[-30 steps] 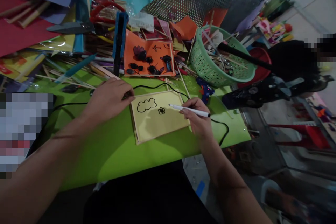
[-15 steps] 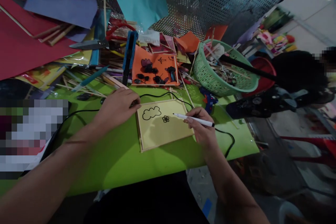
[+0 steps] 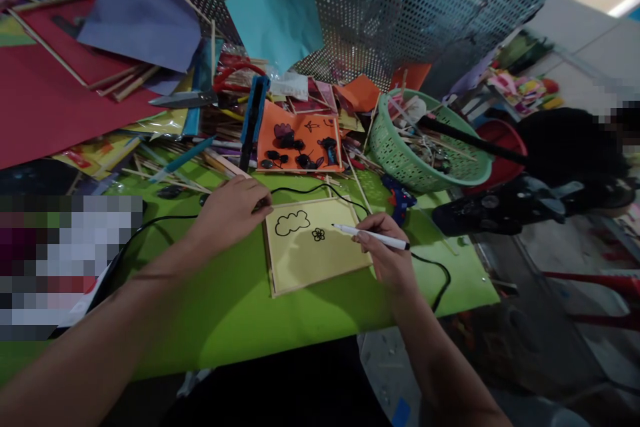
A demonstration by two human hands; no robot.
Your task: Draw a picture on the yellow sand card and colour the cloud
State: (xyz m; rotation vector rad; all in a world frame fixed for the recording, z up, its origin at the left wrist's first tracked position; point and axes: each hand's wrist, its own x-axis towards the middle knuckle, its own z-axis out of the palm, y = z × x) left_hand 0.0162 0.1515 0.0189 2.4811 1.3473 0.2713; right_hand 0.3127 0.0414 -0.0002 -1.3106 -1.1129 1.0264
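Observation:
A yellow sheet of paper [image 3: 305, 267] edged with thin wooden sticks lies on the green tabletop. It bears a black cloud outline [image 3: 293, 223] and a small black flower [image 3: 319, 234]. My right hand [image 3: 387, 247] is closed around a white marker [image 3: 373, 235]. The dark tip points left, over the upper right part of the sheet; whether it touches the paper I cannot tell. My left hand [image 3: 237, 207] has its fingers curled at the sheet's upper left corner, fingertips on the edge.
Behind the sheet stands an orange picture [image 3: 300, 127] with dark pieces on it. A green basket [image 3: 425, 173] full of sticks stands right, near a blue glue gun [image 3: 399, 199]. Scissors [image 3: 187, 99] lie among papers. A black cord [image 3: 300, 189] runs behind the sheet. Another person's head is at right.
The whole view has shifted slightly, so things appear a little lower and further right. Both hands keep almost the same places on the sheet, and the drawing looks the same.

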